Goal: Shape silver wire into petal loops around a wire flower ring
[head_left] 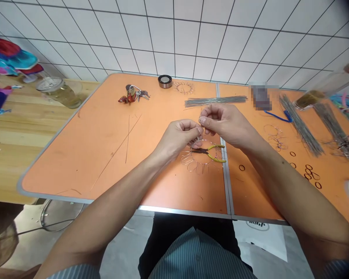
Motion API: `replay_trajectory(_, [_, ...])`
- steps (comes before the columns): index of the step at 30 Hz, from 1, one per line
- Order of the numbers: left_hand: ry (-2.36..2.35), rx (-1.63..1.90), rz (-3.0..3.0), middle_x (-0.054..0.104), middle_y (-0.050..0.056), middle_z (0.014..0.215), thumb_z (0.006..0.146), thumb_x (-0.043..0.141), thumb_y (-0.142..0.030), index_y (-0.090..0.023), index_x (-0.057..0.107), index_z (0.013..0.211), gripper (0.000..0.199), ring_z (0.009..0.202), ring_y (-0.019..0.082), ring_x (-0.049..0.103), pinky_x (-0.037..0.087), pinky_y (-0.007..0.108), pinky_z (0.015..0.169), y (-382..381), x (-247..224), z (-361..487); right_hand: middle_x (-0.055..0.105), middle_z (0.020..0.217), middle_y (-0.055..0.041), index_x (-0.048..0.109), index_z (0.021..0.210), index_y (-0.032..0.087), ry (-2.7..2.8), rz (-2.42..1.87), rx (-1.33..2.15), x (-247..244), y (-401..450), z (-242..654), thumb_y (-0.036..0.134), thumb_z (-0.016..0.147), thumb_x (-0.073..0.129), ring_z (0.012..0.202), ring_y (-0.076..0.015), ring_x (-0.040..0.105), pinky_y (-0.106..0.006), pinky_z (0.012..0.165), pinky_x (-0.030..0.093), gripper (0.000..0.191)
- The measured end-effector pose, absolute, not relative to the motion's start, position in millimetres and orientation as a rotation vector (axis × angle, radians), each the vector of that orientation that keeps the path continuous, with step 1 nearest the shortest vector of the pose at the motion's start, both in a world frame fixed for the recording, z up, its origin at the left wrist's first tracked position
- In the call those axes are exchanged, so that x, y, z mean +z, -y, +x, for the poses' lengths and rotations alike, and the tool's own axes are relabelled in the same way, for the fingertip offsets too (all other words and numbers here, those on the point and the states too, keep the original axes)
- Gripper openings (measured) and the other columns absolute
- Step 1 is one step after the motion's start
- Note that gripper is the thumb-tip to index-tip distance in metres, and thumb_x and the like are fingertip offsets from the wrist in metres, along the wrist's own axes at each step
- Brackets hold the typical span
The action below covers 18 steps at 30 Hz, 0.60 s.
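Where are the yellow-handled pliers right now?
In the head view, the pliers lie on the orange table, across a ring of looped wire, just below the left hand and right hand, beside the metal seam.

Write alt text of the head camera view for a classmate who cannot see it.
The left hand and right hand meet fingertips above a looped wire ring on an orange table. Yellow-handled pliers lie on the ring, with bundles of straight wire beyond.
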<state>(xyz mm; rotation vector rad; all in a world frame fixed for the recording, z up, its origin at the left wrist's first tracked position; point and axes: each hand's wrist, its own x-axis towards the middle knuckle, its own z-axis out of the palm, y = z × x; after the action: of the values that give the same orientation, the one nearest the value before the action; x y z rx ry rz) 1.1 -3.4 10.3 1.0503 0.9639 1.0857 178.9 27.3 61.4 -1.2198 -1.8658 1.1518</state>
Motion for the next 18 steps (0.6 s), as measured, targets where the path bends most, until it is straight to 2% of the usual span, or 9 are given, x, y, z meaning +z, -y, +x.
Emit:
replay_trajectory(5, [-0.941,1.123,0.980,0.076,0.003,0.078,0.080,0.091,-0.025,-0.015,0.073,0.082,0.021,0.066,0.012,0.072,0.061,0.026,0.069,3.3,8.6,1.3,0.066,0.071,0.0026,0.066,0.084,0.021,1.780,-1.216,1.139,60.8,-29.7,181.1,0.009,0.094,0.073,0.062,-0.0125,0.061,-0.029,0.062,0.049,0.017])
replay_trajectory(9, [-0.927,1.138,0.992,0.076,0.004,0.076,0.080,0.091,-0.026,-0.014,0.074,0.081,0.021,0.063,0.012,0.072,0.062,0.027,0.067,3.1,6.1,0.9,0.066,0.071,0.0021,0.066,0.083,0.022,1.793,-1.232,1.115,61.0,-28.8,181.4,0.011,0.094,0.075,0.062,-0.0139,0.062,-0.030,0.063,0.049,0.018])
replay_trajectory(18, [-0.968,1.139,1.027,0.076,0.004,0.076,0.083,0.088,-0.019,-0.015,0.073,0.081,0.015,0.061,0.012,0.071,0.060,0.025,0.064,4.7,10.8,-0.6,0.069,0.080,-0.0013,0.065,0.085,0.025,1.820,-1.325,1.045,62.2,-28.0,180.9,0.030,0.093,0.082,0.073,-0.0195,0.066,-0.036,0.070,0.052,0.020])
